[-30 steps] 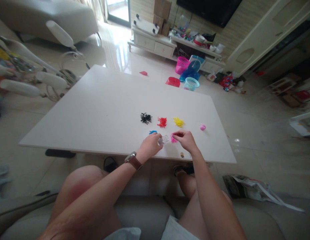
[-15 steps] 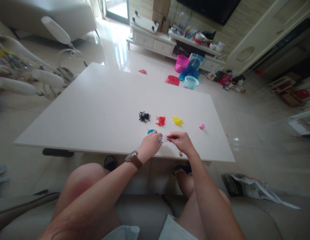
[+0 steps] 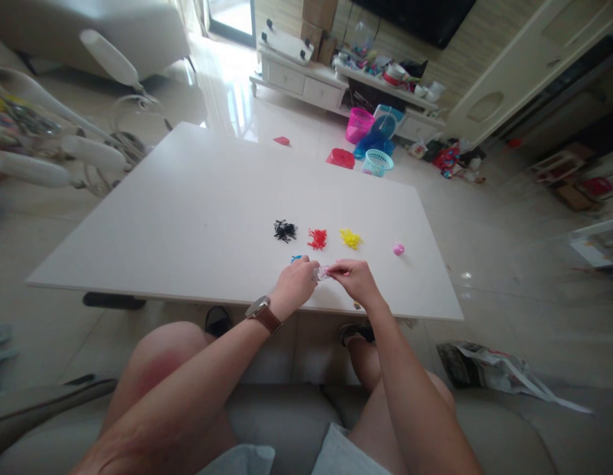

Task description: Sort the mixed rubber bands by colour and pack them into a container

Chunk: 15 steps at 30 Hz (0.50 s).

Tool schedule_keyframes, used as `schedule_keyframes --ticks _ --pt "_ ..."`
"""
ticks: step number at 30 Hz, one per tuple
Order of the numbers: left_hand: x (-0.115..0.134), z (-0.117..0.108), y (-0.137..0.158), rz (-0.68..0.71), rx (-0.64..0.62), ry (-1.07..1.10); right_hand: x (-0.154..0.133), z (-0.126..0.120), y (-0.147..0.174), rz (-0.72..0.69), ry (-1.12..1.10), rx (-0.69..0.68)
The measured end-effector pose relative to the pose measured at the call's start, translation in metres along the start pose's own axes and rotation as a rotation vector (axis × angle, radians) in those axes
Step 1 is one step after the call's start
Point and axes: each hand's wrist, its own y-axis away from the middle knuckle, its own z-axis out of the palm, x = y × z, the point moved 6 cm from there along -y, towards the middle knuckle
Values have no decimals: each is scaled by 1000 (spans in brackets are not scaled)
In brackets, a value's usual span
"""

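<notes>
My left hand [image 3: 297, 284] is closed around a small clear plastic container [image 3: 322, 272], low over the near side of the white table [image 3: 212, 198]. At the container's right end, the fingers of my right hand [image 3: 355, 277] are pinched together; whatever they hold is too small to make out. Beyond my hands lie loose piles of small black pieces [image 3: 285, 230], red pieces [image 3: 317, 239] and yellow pieces [image 3: 350, 238]. Part of a blue pile [image 3: 296, 258] shows behind my left hand. Farther right sits a small pink object [image 3: 398, 249].
A tiny yellow-and-dark figure [image 3: 356, 305] lies by the table's near edge, beside my right wrist. Past the far edge, a pink basket [image 3: 359, 125], a light blue basket [image 3: 378, 162] and a red plastic item [image 3: 340, 158] stand on the floor. A bag [image 3: 479, 366] is at right.
My right hand has shifted slightly left, bringing its fingertips to the end of the clear container. The left hand stays closed on the container, and the piles look the same.
</notes>
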Motion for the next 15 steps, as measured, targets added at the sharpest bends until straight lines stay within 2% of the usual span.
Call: schedule_keyframes --ticks 4,10,15 --pt "-1 -1 0 -4 21 -3 -13 -1 0 -77 61 -10" --pt "-3 4 -2 9 44 18 -12 -4 0 -19 85 25" --pt "-4 12 -5 -10 35 49 -10 -4 -1 -28 76 15"
